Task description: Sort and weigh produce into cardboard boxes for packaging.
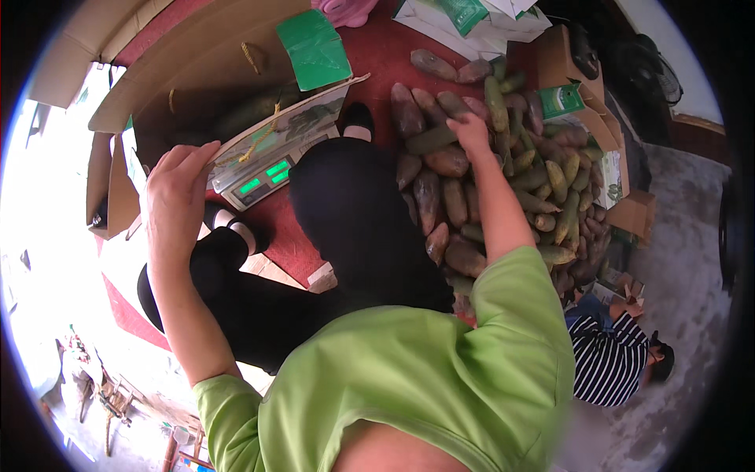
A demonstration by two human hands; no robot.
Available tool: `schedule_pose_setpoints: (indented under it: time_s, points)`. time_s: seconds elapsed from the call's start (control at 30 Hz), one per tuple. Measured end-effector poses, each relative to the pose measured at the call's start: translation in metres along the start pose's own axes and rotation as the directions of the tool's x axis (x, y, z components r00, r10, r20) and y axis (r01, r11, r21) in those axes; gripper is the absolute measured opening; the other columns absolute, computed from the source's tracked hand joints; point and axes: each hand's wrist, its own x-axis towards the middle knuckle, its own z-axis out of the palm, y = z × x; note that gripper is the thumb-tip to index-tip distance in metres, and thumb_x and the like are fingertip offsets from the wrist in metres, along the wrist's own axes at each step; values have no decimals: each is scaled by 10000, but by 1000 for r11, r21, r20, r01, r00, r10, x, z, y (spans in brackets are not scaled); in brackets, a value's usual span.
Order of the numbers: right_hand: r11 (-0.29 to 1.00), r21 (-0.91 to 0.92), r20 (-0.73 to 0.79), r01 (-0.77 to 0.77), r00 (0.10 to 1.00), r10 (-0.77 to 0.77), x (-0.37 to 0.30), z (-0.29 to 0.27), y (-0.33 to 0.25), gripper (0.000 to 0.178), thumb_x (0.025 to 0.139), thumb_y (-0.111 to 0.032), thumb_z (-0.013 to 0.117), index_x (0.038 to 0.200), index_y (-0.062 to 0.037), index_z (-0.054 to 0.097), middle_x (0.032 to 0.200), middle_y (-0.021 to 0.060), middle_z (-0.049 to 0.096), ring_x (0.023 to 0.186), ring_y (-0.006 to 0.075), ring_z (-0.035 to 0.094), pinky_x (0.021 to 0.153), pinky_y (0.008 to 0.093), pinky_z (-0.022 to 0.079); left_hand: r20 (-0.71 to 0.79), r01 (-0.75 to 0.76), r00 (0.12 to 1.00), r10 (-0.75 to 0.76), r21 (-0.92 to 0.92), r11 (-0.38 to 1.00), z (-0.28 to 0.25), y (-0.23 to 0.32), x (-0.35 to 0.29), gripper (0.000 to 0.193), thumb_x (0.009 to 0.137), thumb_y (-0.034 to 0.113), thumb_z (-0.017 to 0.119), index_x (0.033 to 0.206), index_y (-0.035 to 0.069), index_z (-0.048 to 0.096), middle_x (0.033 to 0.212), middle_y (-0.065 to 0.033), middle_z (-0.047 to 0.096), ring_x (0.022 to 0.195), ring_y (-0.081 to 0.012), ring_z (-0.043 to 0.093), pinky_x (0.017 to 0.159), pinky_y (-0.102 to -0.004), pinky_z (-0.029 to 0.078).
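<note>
My left hand [174,187] is at the near corner of a large cardboard box [189,67], its fingers stretched out along the box's edge. Whether it bears on the cardboard is hard to tell. Over on the right, my right hand [472,135] is closed at the end of a long dark-green vegetable [429,140] on top of a heap. Brownish-purple, tuber-like pieces [427,193] lie around it, some with a shiny surface like plastic wrap. Slimmer green, cucumber-like vegetables [557,182] fill the heap's right side.
A scale [255,182] with green lit digits stands against the box, partly under its printed side. Yellow rope handles [271,130] hang from the box. More cartons [617,161] stand right of the heap, near a black fan [649,71]. A person in a striped shirt [609,354] is at lower right.
</note>
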Motion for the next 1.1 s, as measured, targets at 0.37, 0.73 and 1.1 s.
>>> schedule_pose_setpoints:
  time_s: [0.37,0.73,1.1]
  points:
    - [775,477,-227,-415,794,565,45,68,119,481,650,-200,844,932,113,611,899,97,634,782,190,595,673,318,480,30,-20,999,20,21,1000,-5,5,7,273,739,-59,624,985,42,686,845,-113,616,785,-264,600,717,-346,483]
    - [663,587,-178,-465,725,666,47,77,87,573,571,-23,835,1047,113,547,1033,133,608,885,223,598,798,333,493,14,-39,999,38,37,999,-8,4,9,242,675,13,652,913,49,676,804,-65,605,786,-255,589,740,-358,468]
    - [948,293,-169,127,982,-79,22,50,-19,593,622,10,749,1159,21,496,1048,89,592,918,199,588,821,313,475,51,-74,996,72,35,997,-8,0,9,251,714,42,643,964,57,664,790,-72,592,787,-262,586,761,-371,464]
